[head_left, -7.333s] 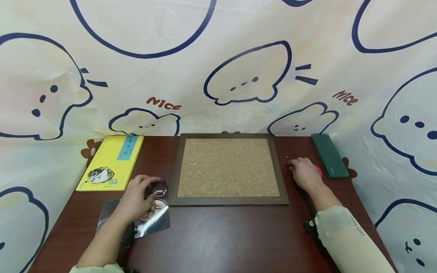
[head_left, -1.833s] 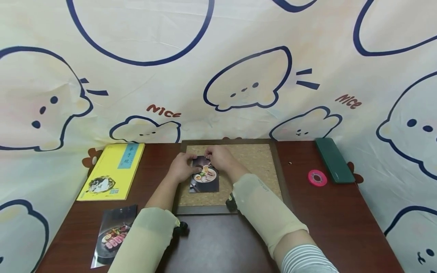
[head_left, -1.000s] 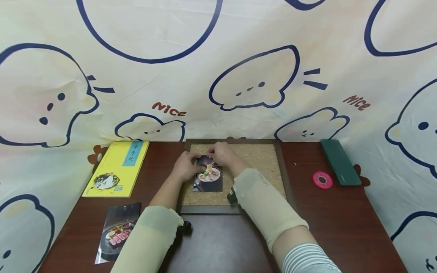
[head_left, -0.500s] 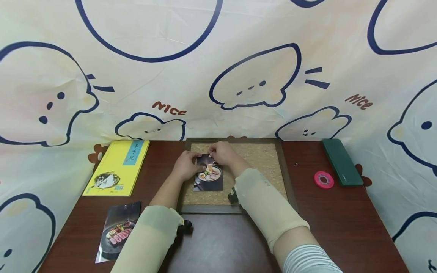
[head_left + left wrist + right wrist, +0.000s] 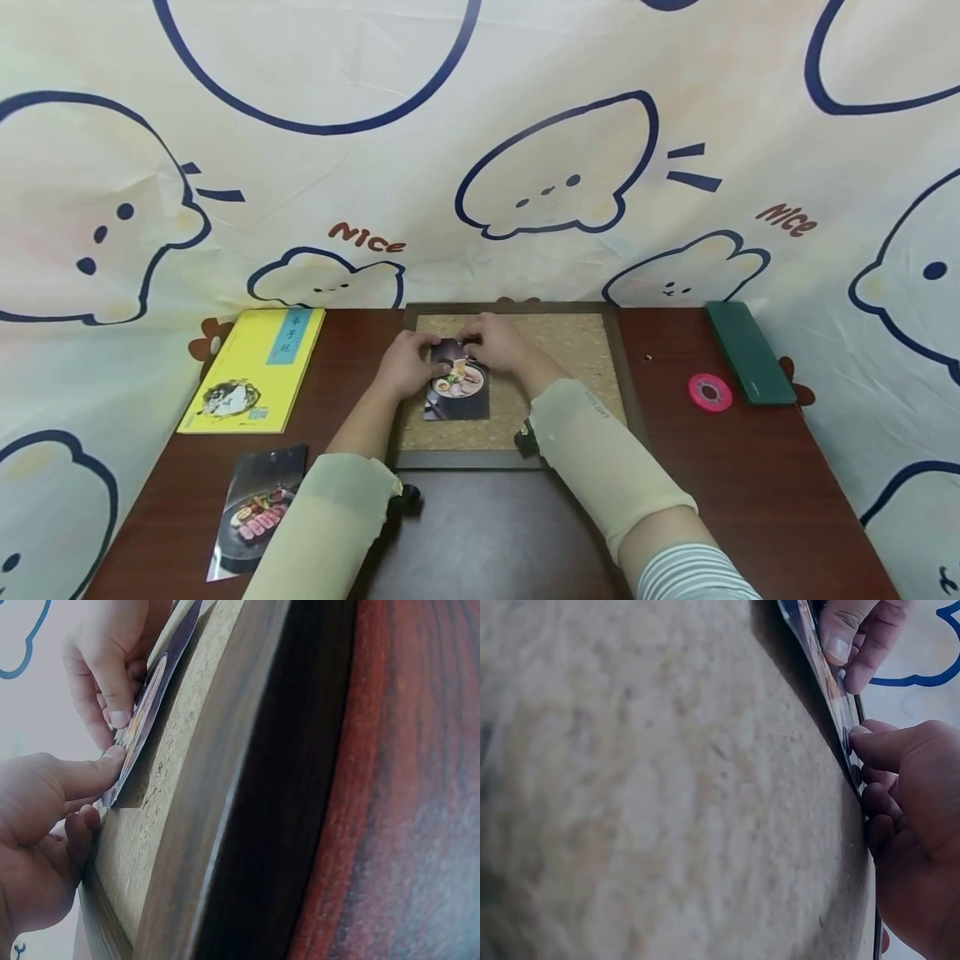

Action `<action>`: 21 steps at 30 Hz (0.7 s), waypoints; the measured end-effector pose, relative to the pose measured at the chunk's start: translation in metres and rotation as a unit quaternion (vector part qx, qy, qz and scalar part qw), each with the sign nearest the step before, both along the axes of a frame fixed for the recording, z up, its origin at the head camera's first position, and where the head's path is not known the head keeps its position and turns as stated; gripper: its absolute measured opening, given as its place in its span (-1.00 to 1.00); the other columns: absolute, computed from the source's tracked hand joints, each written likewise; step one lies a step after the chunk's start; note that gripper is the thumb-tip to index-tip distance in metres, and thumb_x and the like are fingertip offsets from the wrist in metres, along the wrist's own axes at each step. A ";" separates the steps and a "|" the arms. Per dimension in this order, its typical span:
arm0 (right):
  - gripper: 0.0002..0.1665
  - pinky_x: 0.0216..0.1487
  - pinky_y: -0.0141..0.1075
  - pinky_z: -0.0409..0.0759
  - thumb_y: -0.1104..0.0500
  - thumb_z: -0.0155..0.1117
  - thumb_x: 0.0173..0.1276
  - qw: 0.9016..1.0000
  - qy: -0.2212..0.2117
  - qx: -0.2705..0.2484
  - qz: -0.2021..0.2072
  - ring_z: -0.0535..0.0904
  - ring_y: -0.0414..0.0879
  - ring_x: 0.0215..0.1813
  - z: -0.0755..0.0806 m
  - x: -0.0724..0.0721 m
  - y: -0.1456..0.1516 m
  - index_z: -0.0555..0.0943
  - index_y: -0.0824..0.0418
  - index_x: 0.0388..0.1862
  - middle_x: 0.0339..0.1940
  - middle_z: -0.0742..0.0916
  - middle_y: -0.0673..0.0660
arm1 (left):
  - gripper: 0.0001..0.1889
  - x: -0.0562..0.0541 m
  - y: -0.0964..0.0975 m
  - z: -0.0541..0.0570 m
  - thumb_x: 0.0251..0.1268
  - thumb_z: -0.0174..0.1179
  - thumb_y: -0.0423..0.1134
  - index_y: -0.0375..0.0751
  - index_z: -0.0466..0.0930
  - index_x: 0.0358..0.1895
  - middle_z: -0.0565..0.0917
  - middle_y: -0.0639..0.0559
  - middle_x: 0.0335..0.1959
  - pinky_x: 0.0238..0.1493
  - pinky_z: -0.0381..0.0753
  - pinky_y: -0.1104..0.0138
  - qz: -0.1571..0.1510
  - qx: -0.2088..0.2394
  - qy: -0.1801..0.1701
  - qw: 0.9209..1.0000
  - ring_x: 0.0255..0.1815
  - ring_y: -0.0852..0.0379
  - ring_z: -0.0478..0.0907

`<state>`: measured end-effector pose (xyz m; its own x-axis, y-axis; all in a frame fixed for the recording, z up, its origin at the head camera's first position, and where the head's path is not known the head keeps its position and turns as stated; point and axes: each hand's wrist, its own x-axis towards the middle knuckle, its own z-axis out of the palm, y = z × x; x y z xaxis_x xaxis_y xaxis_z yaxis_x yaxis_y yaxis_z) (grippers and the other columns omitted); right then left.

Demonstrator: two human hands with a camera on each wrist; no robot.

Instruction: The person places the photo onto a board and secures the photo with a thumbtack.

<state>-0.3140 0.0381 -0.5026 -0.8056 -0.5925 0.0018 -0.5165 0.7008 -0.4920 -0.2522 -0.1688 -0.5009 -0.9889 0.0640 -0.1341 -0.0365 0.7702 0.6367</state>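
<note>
A photo (image 5: 459, 398) of a noodle bowl lies over the left part of a framed cork board (image 5: 555, 375). My left hand (image 5: 405, 364) pinches the photo's upper left, thumb on its face. At the upper right corner, my right hand (image 5: 501, 343) has its thumb and index fingertip on the photo. In the left wrist view, the photo's (image 5: 166, 675) near edge stands off the cork, with a shadow beneath. The right wrist view shows the right thumb (image 5: 881, 748) against the photo (image 5: 829, 690), other fingers curled beside it. The fingertips hide any small pin there.
A second food photo (image 5: 258, 512) lies at the left on the dark wooden table (image 5: 480, 533). Behind it rests a yellow book (image 5: 251, 375). At the right are a pink ring-shaped spool (image 5: 709, 392), a green box (image 5: 750, 354) and a tiny metallic piece (image 5: 648, 357).
The noodle photo has come from the table onto the cork board. Over the last half second my right thumb has shifted onto the photo's corner; a small pale bit seen at those fingertips is hidden now.
</note>
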 end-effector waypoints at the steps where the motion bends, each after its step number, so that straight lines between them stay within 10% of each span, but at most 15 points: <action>1: -0.67 0.25 -0.09 0.52 0.12 0.30 0.50 1.000 0.001 0.001 -0.002 0.58 -0.03 0.18 0.000 0.000 0.000 0.75 0.00 0.18 0.14 0.70 0.05 | -0.40 0.000 0.000 0.000 0.25 0.49 -0.06 -0.15 0.60 0.34 0.46 -0.25 0.32 0.36 0.41 -0.12 0.001 -0.001 0.001 1.000 0.30 -0.23 0.45; 21: -0.61 0.29 -0.10 0.50 0.14 0.29 0.50 1.000 -0.008 -0.010 -0.006 0.57 -0.02 0.22 -0.002 0.005 0.004 0.69 0.08 0.27 0.18 0.68 0.08 | -0.39 0.002 0.000 0.003 0.25 0.49 -0.06 -0.17 0.59 0.34 0.45 -0.27 0.32 0.35 0.41 -0.12 -0.006 0.010 -0.009 1.000 0.28 -0.23 0.45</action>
<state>-0.3092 0.0423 -0.5045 -0.8129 -0.5824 0.0008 -0.4997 0.6969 -0.5145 -0.2507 -0.1689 -0.4981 -0.9855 0.0790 -0.1505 -0.0386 0.7581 0.6509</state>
